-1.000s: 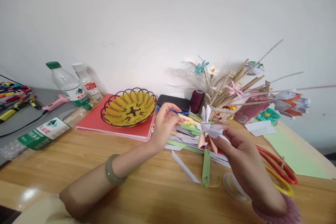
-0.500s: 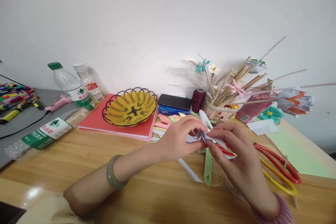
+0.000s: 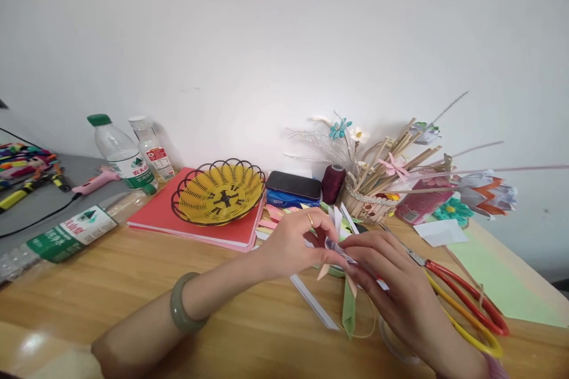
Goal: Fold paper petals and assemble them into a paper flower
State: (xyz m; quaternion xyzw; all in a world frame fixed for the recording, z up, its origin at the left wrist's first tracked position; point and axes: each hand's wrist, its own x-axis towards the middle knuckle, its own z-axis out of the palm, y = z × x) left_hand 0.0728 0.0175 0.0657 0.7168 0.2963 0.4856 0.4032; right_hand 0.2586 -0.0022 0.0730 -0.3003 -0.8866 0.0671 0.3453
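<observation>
Paper-light and easily crushed, the folded flower (image 3: 340,246) is pinched between the closed fingertips of left hand (image 3: 291,243) and right hand (image 3: 391,284) above the desk (image 3: 133,272) middle, best gripped at its base.

A grey-green bangle (image 3: 183,312) circles the left wrist, a gold ring (image 3: 310,219) one finger.

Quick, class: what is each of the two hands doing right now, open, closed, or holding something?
Left hand: closed, pinching the folded paper flower.
Right hand: closed on the same paper flower from the other side.
</observation>
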